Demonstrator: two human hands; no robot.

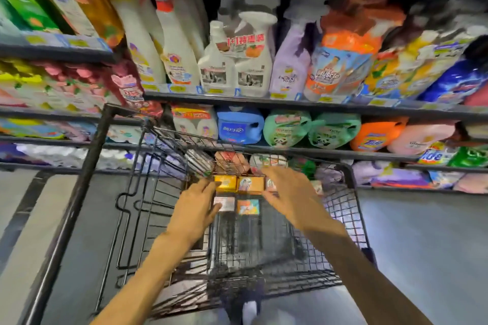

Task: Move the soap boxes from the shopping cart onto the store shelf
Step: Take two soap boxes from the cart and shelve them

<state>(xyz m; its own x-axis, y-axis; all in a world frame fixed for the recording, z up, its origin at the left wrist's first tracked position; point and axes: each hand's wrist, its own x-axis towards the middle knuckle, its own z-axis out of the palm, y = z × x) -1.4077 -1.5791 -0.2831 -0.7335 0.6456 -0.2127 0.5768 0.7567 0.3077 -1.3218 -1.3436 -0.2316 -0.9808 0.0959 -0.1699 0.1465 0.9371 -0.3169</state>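
Observation:
Several small soap boxes lie in the far end of the black wire shopping cart [351, 208]: a yellow-orange box [225, 182], a brown-orange box [250, 185], a white and red box [224, 203] and a teal and orange box [248, 206]. My left hand [196, 206] reaches into the cart with fingers spread, its fingertips beside the yellow-orange and the white box. My right hand [287, 192] hovers open over the right side of the boxes and hides part of another box. Neither hand holds anything. The store shelf [264, 101] stands right behind the cart.
The shelves hold spray bottles [237, 60], detergent jugs [240, 125] and refill pouches [287, 126]. Packaged goods [232, 163] fill the lowest shelf right behind the cart's front. A black metal post [87, 171] rises at the cart's left. Grey floor [422, 245] lies on both sides.

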